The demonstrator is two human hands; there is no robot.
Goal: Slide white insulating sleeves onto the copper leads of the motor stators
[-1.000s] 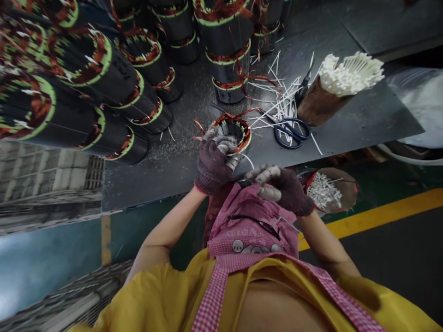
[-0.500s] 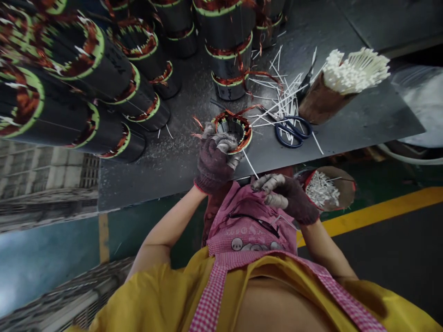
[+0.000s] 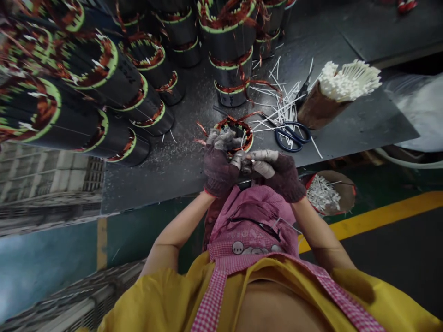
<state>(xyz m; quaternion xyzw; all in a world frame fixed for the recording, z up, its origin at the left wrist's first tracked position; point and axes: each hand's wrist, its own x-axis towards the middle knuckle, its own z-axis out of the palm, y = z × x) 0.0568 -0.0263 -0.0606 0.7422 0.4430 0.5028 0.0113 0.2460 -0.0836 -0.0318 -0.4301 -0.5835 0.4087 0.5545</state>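
Note:
A small motor stator (image 3: 248,130) with copper windings and a green rim stands at the near side of the bench. My left hand (image 3: 222,161), in a dark knitted glove with taped fingertips, is closed on its left and front rim, fingers reaching over the opening. My right hand (image 3: 275,171), gloved and taped the same way, meets the left thumb at the front rim in a pinch. A thin white strip (image 3: 243,139) shows at the rim by the fingertips; the fingers hide most of it. Loose copper leads (image 3: 200,133) stick out at the left.
Stacks of wound stators (image 3: 133,87) fill the left and back. Blue-handled scissors (image 3: 293,136) lie on scattered white strips (image 3: 287,103), beside a brown holder (image 3: 316,108) packed with more strips. Below the bench edge (image 3: 166,186) sits a bin of white offcuts (image 3: 323,191).
My right hand has moved up and left from over the apron to the stator's front rim, beside my left thumb. The white strip's long free end is now mostly covered.

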